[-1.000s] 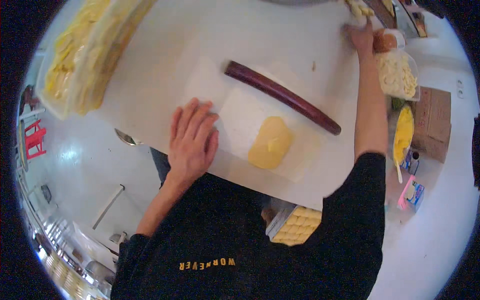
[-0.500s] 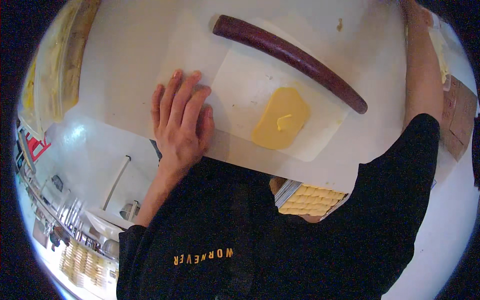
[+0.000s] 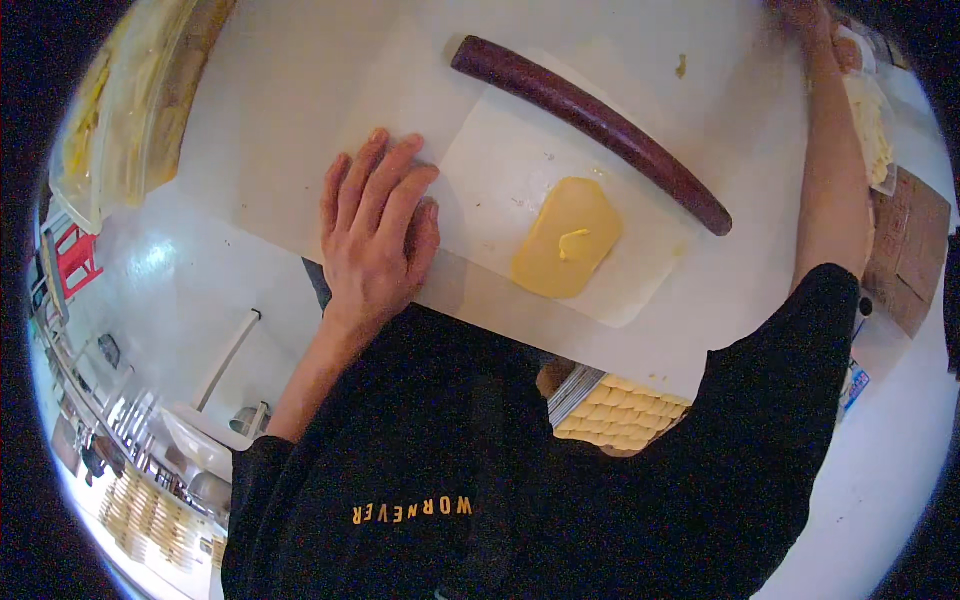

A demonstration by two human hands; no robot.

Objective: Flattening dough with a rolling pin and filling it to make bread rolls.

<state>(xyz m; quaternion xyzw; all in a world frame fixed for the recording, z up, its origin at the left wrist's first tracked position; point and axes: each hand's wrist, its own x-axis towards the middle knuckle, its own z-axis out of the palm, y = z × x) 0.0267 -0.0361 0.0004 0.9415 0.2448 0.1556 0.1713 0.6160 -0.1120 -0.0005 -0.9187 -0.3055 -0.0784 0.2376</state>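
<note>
My left hand (image 3: 375,225) rests palm down on the white work surface, its fingers stretched out and nothing in them. To its right lies a thin pale sheet (image 3: 640,300), and on that a flat yellow piece of dough (image 3: 560,270) with a small yellow curl on top. A long, dark maroon, sausage-like roll (image 3: 600,125) lies slantwise across the sheet's far side, slightly curved. At the far right edge, my right hand (image 3: 798,18) is blurred and partly cut off, so its fingers and anything in them cannot be made out.
Clear plastic containers with yellow contents (image 3: 150,110) stand far left. On the right are a tub of pale pieces (image 3: 872,130) and a brown cardboard box (image 3: 908,250). A tray of rounded yellow pieces (image 3: 620,415) sits below the near table edge. A red stool (image 3: 76,262) stands farther left.
The view has shifted a little, moving the left hand and roll slightly rightward in the picture. My right forearm has swung a little left. The roll and dough keep their places on the sheet.
</note>
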